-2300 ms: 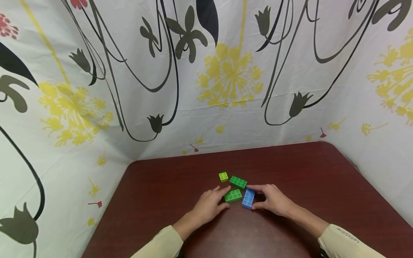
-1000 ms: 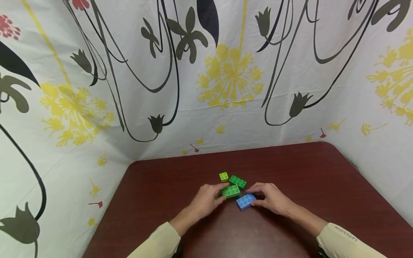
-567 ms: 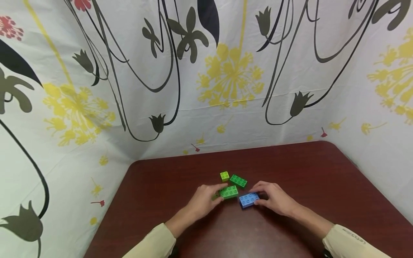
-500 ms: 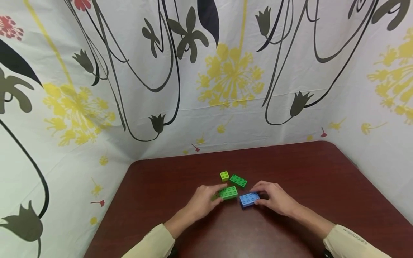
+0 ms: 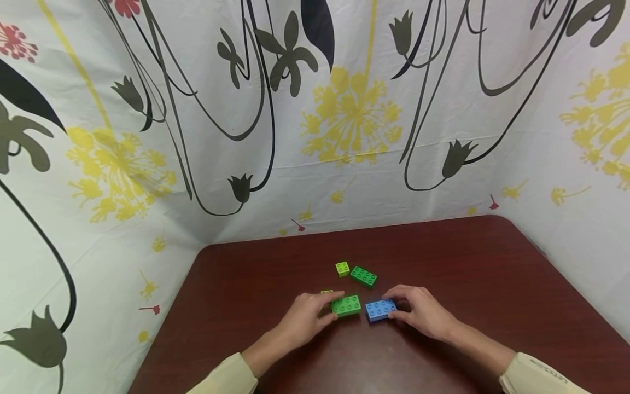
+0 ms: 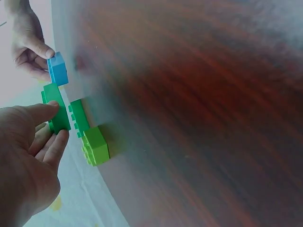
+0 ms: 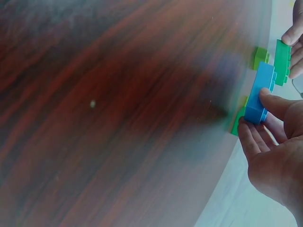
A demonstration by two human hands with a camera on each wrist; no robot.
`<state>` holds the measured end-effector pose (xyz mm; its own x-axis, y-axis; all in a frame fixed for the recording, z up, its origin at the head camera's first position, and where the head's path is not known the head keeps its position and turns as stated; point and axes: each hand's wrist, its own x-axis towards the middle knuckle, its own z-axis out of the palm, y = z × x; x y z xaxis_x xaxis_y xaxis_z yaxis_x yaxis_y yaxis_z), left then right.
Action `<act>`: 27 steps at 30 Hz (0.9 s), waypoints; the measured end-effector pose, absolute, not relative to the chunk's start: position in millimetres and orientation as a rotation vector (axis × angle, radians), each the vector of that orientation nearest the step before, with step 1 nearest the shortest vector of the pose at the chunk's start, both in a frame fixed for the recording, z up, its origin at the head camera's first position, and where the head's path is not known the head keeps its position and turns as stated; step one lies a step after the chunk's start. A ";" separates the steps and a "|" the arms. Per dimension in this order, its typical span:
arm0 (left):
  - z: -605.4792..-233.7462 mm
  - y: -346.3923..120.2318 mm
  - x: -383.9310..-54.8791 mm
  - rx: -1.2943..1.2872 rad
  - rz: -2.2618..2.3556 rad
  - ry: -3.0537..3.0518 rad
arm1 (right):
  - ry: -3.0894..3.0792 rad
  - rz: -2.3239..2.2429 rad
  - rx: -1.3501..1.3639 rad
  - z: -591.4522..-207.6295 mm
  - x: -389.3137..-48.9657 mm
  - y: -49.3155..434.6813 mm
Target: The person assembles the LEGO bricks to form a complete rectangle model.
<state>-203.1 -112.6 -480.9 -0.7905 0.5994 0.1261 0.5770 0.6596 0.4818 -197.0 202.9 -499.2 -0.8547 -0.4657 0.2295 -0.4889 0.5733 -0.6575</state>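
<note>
My left hand (image 5: 306, 317) pinches a green toy building brick (image 5: 346, 306) between thumb and fingers, its studs facing up in the head view. Just to its right, my right hand (image 5: 419, 312) grips a blue brick (image 5: 380, 310) by its right end. The two bricks lie nearly in line, ends facing, with a narrow gap between them. In the left wrist view, the thumb presses one side of the green brick (image 6: 57, 109) and fingers the other. The right wrist view has the blue brick (image 7: 259, 92) held likewise.
Beyond the hands, a small lime brick (image 5: 342, 268) and a darker green brick (image 5: 363, 276) lie on the dark red-brown table (image 5: 266, 262). Another lime brick (image 5: 327, 291) peeks out behind my left fingers, mostly hidden. Patterned white cloth (image 5: 295, 148) hangs behind the table.
The blue brick has turned from lengthwise to crosswise in my right hand. My left hand has taken hold of the green brick, and both bricks have come towards me, away from the darker green brick.
</note>
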 end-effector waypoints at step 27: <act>-508.7 -120.3 -185.1 1.041 0.834 2.760 | -2.737 1.146 0.839 -509.4 -178.8 185.8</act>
